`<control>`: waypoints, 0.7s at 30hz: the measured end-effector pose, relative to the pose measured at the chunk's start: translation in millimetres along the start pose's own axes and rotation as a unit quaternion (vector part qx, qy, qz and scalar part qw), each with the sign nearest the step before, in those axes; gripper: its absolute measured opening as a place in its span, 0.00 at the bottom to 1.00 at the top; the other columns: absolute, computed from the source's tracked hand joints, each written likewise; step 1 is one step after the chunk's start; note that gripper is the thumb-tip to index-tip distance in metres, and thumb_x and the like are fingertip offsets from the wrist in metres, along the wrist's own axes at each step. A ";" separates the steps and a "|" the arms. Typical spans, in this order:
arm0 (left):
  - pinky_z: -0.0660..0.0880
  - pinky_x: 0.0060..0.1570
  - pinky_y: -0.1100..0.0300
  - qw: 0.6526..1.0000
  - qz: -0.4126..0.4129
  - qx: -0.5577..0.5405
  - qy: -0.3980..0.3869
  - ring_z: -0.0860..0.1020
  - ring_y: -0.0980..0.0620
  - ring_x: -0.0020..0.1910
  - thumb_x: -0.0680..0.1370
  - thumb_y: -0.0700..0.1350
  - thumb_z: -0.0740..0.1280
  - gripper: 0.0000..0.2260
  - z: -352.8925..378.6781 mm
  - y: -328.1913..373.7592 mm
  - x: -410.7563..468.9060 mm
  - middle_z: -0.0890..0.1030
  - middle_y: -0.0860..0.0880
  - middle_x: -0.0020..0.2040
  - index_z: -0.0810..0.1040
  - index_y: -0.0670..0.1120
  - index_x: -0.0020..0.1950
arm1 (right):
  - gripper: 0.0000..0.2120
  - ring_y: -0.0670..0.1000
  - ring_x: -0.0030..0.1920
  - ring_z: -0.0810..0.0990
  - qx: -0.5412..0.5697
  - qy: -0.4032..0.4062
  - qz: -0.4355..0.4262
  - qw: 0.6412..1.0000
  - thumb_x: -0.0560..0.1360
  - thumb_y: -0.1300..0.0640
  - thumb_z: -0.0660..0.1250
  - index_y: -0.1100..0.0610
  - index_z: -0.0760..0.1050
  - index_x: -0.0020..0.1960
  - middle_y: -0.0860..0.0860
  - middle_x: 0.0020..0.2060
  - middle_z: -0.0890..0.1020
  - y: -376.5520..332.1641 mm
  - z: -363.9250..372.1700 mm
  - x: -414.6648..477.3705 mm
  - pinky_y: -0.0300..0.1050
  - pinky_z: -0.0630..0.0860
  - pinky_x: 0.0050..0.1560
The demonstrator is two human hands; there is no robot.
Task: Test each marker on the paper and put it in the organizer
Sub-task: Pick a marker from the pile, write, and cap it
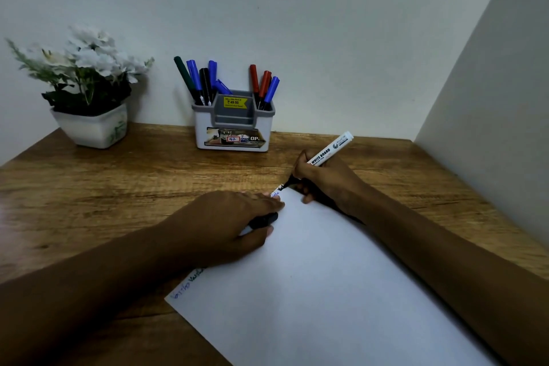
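Note:
A white sheet of paper (326, 282) lies slanted on the wooden desk (118, 187), with blue and black scribbles along its left edge. My right hand (329, 181) grips a white whiteboard marker (332, 147), its black tip touching the paper's far corner. My left hand (225, 223) rests on the paper's left edge and holds a black marker cap (264, 220) between thumb and fingers. A grey and white organizer (233, 131) stands at the back by the wall, with several green, blue, black and red markers upright in its two side compartments.
A white pot of artificial white flowers (89, 125) stands at the back left of the desk. Walls close in the desk behind and on the right. Bare wood shows to the left of the paper and between the paper and the organizer.

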State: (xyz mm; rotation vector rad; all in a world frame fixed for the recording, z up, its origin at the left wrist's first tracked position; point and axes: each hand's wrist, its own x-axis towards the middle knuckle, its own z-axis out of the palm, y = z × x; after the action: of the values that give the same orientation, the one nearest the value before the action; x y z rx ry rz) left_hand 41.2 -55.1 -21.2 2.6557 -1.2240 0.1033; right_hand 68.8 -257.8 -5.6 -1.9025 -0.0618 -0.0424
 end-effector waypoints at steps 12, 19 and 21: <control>0.57 0.61 0.72 1.000 0.002 0.003 0.002 0.63 0.62 0.70 0.73 0.61 0.48 0.28 1.1 -0.6 0.5 0.63 0.59 0.74 0.58 0.59 0.74 | 0.08 0.46 0.24 0.75 0.010 0.018 -0.010 1.000 0.72 0.66 0.64 0.61 0.71 0.35 0.49 0.24 0.78 1.3 0.4 0.0 0.39 0.76 0.25; 0.58 0.62 0.70 1.000 0.007 0.000 0.003 0.63 0.61 0.71 0.74 0.60 0.48 0.28 1.3 -2.2 0.7 0.62 0.59 0.74 0.58 0.59 0.74 | 0.07 0.48 0.25 0.71 0.012 0.012 -0.048 0.999 0.71 0.67 0.63 0.62 0.70 0.35 0.50 0.24 0.74 2.6 -0.1 -4.3 0.40 0.70 0.22; 0.57 0.61 0.71 1.000 0.010 -0.002 0.007 0.63 0.61 0.71 0.74 0.60 0.48 0.28 2.2 -2.4 0.7 0.62 0.59 0.74 0.58 0.58 0.74 | 0.05 0.48 0.25 0.70 -0.029 0.002 -0.058 0.998 0.71 0.66 0.65 0.63 0.72 0.36 0.51 0.24 0.74 3.5 1.5 -5.7 0.39 0.68 0.22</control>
State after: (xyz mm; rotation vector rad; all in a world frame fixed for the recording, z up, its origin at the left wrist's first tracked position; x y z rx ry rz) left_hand 43.4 -54.6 -23.7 2.6354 -1.2443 0.1204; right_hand 63.4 -257.7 -9.8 -1.9551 -0.1703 -0.1275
